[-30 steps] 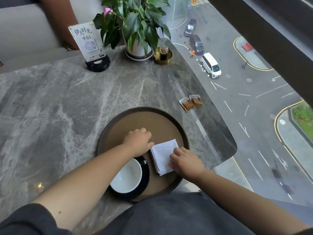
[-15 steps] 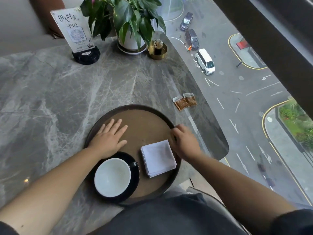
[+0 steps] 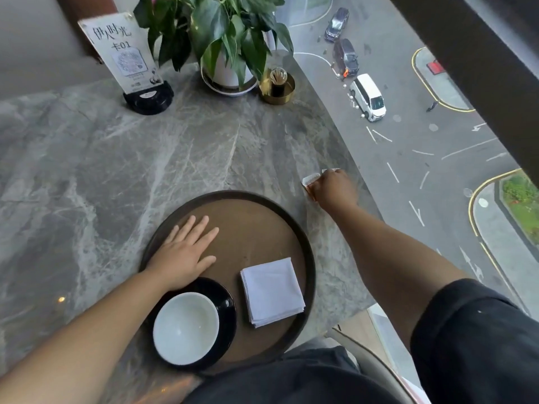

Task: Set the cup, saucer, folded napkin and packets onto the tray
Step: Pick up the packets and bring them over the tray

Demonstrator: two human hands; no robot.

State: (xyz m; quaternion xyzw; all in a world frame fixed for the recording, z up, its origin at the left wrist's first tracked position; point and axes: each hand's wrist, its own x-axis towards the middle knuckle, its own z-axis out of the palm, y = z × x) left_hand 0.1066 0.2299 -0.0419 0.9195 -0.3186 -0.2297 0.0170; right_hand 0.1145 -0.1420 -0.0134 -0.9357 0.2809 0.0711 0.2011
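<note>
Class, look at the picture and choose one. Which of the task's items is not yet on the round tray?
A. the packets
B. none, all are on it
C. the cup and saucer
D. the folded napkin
A. The packets lie on the marble table beyond the tray rim, under the right hand; the folded napkin, cup and saucer sit on the tray.

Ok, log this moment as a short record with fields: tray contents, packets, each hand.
tray: holds cup, saucer, napkin
cup: white, empty, on black saucer
napkin: folded, right of saucer
packets: on table, off tray, under right hand
left hand: flat on tray, open
right hand: closed over packets
</note>
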